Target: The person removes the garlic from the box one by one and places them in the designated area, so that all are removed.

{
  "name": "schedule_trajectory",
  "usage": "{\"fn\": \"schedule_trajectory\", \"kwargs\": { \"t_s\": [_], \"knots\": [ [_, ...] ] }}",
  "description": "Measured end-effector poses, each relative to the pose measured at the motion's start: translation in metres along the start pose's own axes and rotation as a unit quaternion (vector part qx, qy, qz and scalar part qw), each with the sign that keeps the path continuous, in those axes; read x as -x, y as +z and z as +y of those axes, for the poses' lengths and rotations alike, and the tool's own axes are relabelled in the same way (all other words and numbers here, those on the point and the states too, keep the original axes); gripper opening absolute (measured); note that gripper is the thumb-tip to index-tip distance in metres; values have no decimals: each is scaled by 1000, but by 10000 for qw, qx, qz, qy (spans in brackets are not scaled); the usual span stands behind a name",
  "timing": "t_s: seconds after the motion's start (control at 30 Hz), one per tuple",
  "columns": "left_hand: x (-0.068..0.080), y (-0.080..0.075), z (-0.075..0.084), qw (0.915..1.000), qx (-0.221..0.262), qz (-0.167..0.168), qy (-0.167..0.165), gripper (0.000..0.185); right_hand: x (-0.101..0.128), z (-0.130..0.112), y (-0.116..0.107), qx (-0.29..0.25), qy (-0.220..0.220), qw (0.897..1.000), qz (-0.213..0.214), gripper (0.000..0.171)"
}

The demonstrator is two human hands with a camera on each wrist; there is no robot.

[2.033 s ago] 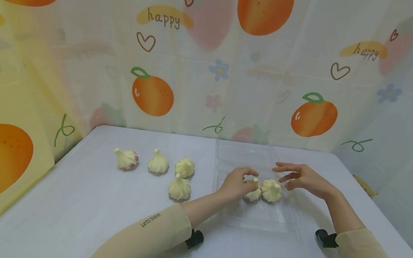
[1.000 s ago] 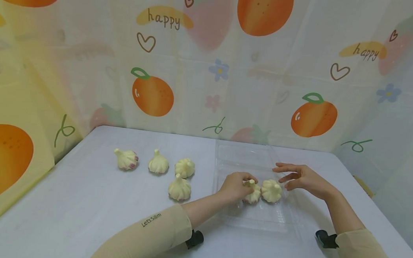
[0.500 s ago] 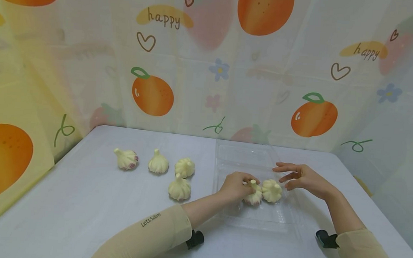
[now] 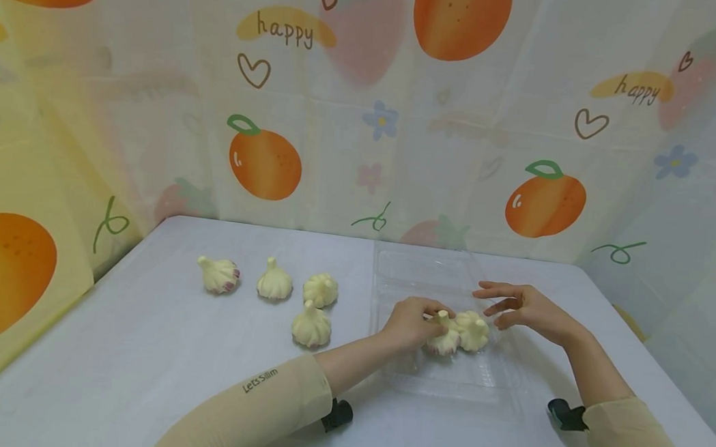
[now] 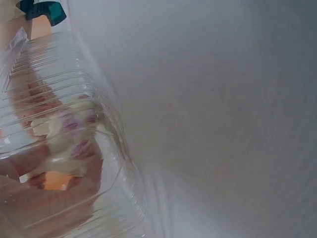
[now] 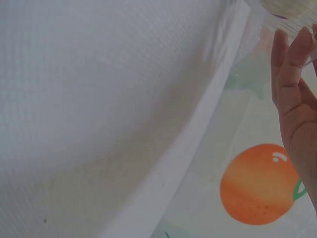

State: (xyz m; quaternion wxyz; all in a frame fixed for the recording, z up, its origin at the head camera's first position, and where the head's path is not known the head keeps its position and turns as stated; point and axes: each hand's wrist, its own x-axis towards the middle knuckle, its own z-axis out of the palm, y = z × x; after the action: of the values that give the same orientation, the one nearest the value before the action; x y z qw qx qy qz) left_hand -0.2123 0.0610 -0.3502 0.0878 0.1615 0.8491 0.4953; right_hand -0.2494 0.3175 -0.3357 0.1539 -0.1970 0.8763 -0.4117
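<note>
Garlic bulbs on the worktop [image 4: 139, 374] and in the tray [image 4: 483, 385]

Two garlic bulbs [image 4: 462, 332] lay touching inside the tray, right of centre, with the left hand [image 4: 410, 322] on the left one and the right hand [image 4: 528, 309] just beside the right one. Four loose bulbs [image 4: 274, 287] sat on the worktop left of the tray, three in a row behind the fourth. The printed backdrop [image 4: 364, 114] stood behind everything.

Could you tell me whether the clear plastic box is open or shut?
Open. The clear box has no lid over it; the left hand reaches straight in, holding a garlic bulb beside another.

Six garlic bulbs [image 4: 311, 326] (2 in tray), one clear plastic tray [image 4: 447, 383], two hands [image 4: 407, 324].
</note>
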Motion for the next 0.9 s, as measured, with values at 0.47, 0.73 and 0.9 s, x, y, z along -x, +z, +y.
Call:
{"fn": "schedule_trajectory", "kwargs": {
  "t_s": [0.47, 0.73, 0.9],
  "knots": [
    [6, -3, 1, 9999, 77, -98, 40, 23, -1, 0, 1, -46, -8, 10000, -20, 50],
    [11, -11, 3, 9998, 158, -122, 71, 23, -2, 1, 0, -71, -57, 9999, -50, 49],
    [13, -16, 4, 9994, 304, -131, 86, 24, -2, 2, 0, -45, -54, 10000, -52, 50]
  ]
}}
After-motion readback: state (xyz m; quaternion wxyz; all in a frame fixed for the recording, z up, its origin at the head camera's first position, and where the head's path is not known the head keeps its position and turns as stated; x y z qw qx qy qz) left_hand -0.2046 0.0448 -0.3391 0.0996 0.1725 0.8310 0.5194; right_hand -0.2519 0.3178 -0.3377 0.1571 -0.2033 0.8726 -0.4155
